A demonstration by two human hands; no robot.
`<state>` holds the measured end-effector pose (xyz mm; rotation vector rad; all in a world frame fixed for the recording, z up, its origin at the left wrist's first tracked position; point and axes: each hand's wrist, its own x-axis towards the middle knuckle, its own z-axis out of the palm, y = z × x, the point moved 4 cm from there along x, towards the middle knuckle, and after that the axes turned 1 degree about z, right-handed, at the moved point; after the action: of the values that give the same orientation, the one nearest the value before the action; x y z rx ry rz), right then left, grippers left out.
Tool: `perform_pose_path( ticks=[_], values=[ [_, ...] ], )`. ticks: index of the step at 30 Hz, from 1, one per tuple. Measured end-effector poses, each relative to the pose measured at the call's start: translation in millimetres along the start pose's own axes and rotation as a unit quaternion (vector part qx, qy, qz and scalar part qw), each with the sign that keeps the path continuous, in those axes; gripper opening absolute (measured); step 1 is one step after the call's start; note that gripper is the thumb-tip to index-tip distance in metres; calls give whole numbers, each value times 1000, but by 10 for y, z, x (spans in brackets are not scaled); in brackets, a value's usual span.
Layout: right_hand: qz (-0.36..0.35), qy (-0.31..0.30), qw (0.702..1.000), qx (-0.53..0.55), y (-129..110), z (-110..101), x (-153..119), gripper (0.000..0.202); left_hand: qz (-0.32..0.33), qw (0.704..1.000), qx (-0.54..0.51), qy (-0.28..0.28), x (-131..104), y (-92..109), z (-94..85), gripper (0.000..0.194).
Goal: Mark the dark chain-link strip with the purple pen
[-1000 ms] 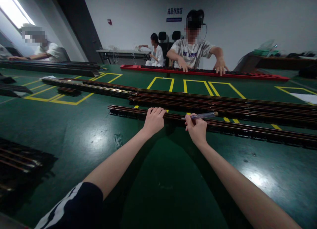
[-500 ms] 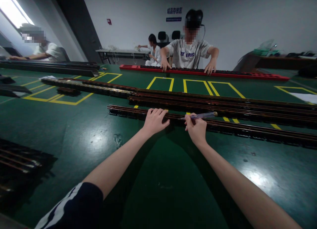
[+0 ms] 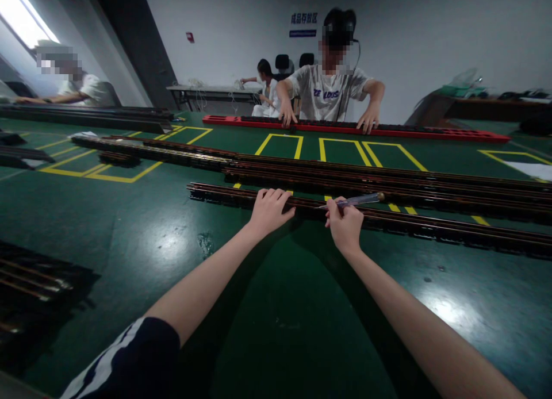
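Observation:
A long dark strip (image 3: pixel 224 195) with thin copper-toned lines along it lies across the green table in front of me. My left hand (image 3: pixel 271 210) rests on this strip, fingers spread over its top and thumb apart; it grips nothing that I can see. Just to the right, my right hand (image 3: pixel 346 223) is closed in a pen-like hold around a slim pointed tool (image 3: pixel 362 199) with a clear purplish handle and a brass-coloured end. The tool's thin metal tip points left and meets the strip between my hands. Exactly what the tip touches is too small to tell.
Behind the strip lies a bundle of similar long strips (image 3: pixel 302 172). More dark strips (image 3: pixel 38 278) sit at the lower left. Across the table (image 3: pixel 150 238), a co-worker (image 3: pixel 325 91) has both hands on a long red fixture (image 3: pixel 401 131). Two other people sit farther back.
My right hand and the tool have shifted slightly to the right along the strip. My left hand has stayed in place. The red fixture across the table has come slightly nearer.

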<state>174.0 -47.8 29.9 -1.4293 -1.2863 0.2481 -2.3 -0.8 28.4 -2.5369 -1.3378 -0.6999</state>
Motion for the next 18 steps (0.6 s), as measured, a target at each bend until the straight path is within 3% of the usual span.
perform_pose_path(
  ticks=[18],
  values=[
    [-6,-12,1000,3,-4,-1,-3,33,-5,1000,-1,8,-4,19,6,33]
  ],
)
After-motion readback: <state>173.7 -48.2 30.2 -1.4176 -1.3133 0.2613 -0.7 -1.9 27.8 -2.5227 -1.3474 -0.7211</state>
